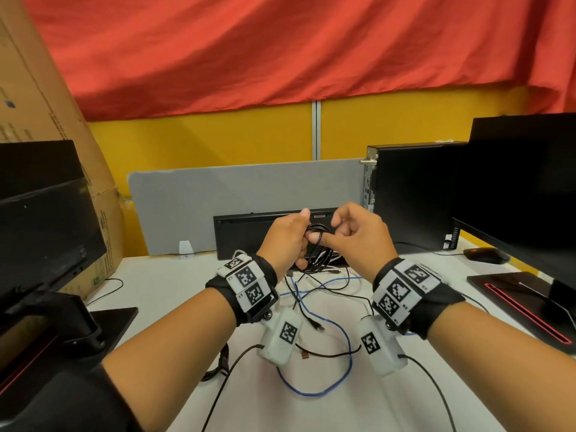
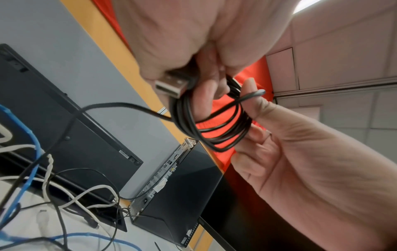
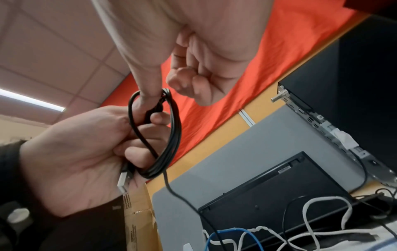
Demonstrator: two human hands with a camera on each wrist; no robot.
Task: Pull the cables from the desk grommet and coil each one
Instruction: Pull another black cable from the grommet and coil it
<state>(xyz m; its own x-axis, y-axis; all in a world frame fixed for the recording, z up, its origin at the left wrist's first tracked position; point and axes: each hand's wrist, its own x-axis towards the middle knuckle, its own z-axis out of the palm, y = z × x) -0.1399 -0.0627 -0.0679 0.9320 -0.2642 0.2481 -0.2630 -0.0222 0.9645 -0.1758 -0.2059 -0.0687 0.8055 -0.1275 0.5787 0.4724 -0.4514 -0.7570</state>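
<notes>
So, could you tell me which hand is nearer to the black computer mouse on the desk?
Right. The right hand is raised on the black mouse's side of the desk; the left hand, gripping the black cable coil, is farther away.

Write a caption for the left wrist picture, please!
Left hand grips a coiled black USB cable; right hand guides it.

Little can be read. The white bands on both wrists carry black-and-white square code tags, with tiny edge marks too small to make out. Left of the held cable, the cardboard box bears printed lines, blurred beyond reading. The keyboard's underside label is also illegible.
</notes>
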